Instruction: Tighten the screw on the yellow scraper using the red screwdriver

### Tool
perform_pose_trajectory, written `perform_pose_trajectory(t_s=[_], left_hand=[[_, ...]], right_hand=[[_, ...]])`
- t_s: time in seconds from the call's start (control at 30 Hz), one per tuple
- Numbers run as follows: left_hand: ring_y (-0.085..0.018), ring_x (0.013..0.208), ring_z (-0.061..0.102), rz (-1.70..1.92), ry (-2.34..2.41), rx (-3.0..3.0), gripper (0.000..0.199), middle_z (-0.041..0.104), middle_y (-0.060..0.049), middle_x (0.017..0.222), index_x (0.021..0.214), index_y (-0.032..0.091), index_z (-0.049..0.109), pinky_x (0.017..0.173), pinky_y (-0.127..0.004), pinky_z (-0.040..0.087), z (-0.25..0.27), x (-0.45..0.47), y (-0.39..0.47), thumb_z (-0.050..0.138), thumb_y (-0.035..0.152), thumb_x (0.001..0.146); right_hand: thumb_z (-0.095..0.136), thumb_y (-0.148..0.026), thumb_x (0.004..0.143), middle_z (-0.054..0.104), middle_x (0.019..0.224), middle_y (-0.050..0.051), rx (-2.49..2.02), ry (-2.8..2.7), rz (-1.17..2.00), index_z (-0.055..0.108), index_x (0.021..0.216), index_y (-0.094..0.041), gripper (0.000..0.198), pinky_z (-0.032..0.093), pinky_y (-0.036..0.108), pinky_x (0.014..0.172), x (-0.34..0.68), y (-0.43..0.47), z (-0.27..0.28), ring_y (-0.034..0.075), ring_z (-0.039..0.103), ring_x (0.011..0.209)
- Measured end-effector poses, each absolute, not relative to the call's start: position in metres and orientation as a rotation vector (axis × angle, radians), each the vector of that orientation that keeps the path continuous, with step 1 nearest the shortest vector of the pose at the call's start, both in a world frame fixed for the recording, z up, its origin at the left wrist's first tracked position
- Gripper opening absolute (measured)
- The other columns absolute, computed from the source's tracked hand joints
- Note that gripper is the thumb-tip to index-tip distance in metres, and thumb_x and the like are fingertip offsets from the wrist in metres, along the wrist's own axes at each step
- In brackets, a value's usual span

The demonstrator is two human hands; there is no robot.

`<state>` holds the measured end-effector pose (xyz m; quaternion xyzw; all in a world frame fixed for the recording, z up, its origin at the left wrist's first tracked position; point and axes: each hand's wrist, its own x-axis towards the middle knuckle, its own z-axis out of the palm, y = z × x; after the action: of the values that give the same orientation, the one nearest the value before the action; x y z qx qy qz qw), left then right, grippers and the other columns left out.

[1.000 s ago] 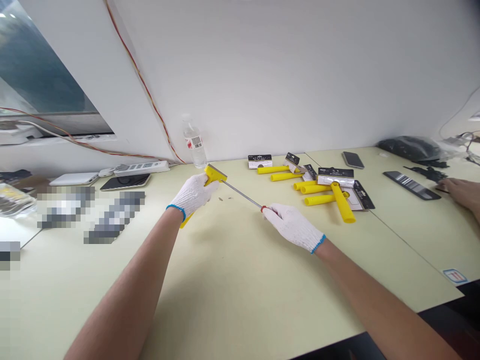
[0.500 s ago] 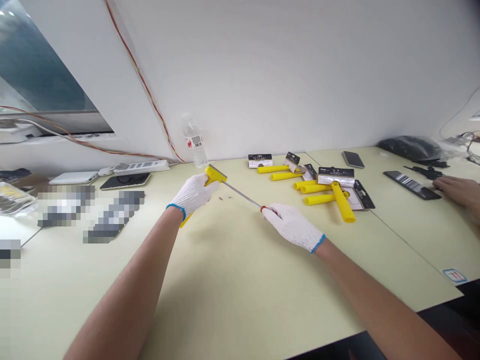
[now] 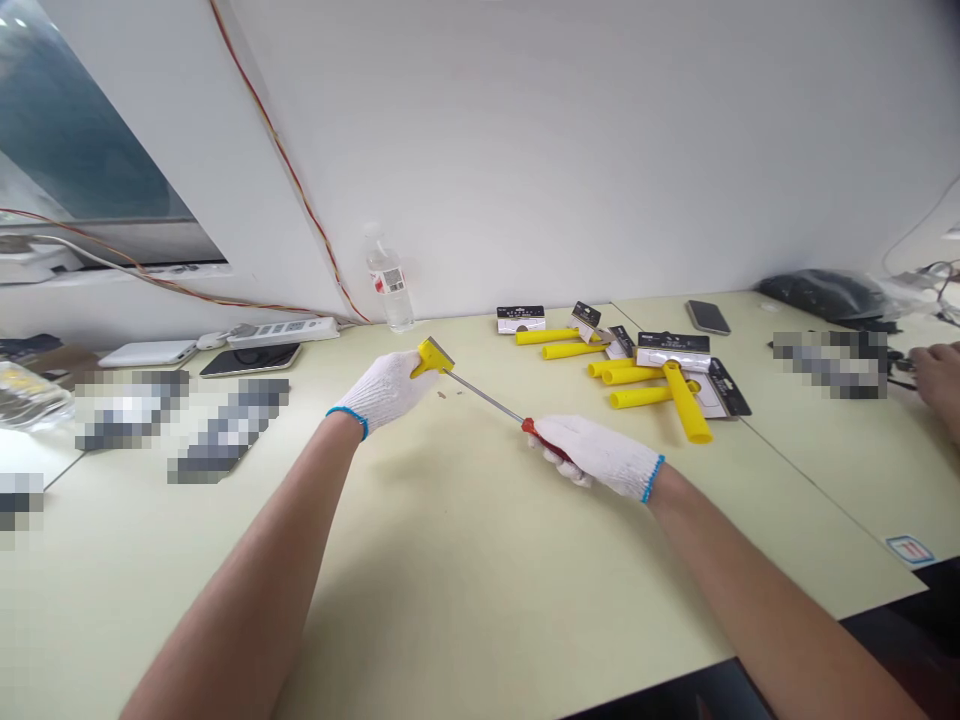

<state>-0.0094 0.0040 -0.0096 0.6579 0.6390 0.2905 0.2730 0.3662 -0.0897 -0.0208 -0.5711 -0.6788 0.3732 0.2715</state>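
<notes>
The left hand [image 3: 386, 390], in a white knit glove with a blue cuff, is clenched around a yellow scraper [image 3: 433, 356] just above the middle of the frame; only the scraper's wide head shows past the fingers, the handle being hidden in the fist. The right hand [image 3: 596, 455], gloved the same way, grips the red handle of a screwdriver [image 3: 491, 400] right of centre. The screwdriver's thin metal shaft runs up and left from that hand, and its tip meets the scraper's head. Both tools are held just over the pale yellow bench [image 3: 450, 580], and a few tiny dark specks, too small to identify, lie on the bench below the shaft.

In the upper right of centre lies a loose pile of more yellow scrapers [image 3: 660, 385], several with black and silver card sleeves on their heads. A clear water bottle [image 3: 388, 282] stands against the white wall behind the left hand. To the upper left lie a white power strip [image 3: 281, 331] and a dark phone [image 3: 251, 361] just in front of it. Another dark phone [image 3: 708, 317] lies beyond the pile. At the right edge of the frame another person's hand [image 3: 937, 378] rests on the bench beside black items.
</notes>
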Motion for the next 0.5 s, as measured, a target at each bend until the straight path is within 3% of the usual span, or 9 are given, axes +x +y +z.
perform_pose_trajectory(t_s=[0.13,0.33,0.5], left_hand=[[-0.015,0.053,0.046,0.625,1.694,1.964,0.021,0.054,-0.001,0.060,0.069,0.021,0.056,0.049,-0.027,0.031,-0.015,-0.013,0.008,0.065,0.039,0.075],[-0.015,0.054,0.049,0.536,1.704,2.093,0.020,0.056,-0.002,0.066,0.073,0.021,0.054,0.051,-0.027,0.034,-0.020,-0.019,0.014,0.058,0.040,0.079],[-0.015,0.055,0.050,0.564,1.687,2.060,0.019,0.057,-0.002,0.067,0.077,0.021,0.056,0.051,-0.026,0.036,-0.018,-0.020,0.012,0.056,0.040,0.081]], right_hand=[[0.049,-0.075,0.087,0.060,0.067,0.009,-1.581,-1.859,1.124,0.062,0.083,-0.019,0.057,0.036,0.024,0.048,0.258,-0.084,-0.054,0.014,0.056,0.057],[0.048,-0.061,0.095,0.062,0.075,0.008,-1.586,-1.727,1.206,0.063,0.088,-0.023,0.041,0.033,0.022,0.048,0.263,-0.081,-0.049,0.012,0.054,0.064],[0.042,-0.066,0.096,0.066,0.081,0.008,-1.549,-1.685,1.568,0.066,0.114,-0.018,0.057,0.026,0.018,0.041,0.266,-0.084,-0.033,0.005,0.041,0.047]])
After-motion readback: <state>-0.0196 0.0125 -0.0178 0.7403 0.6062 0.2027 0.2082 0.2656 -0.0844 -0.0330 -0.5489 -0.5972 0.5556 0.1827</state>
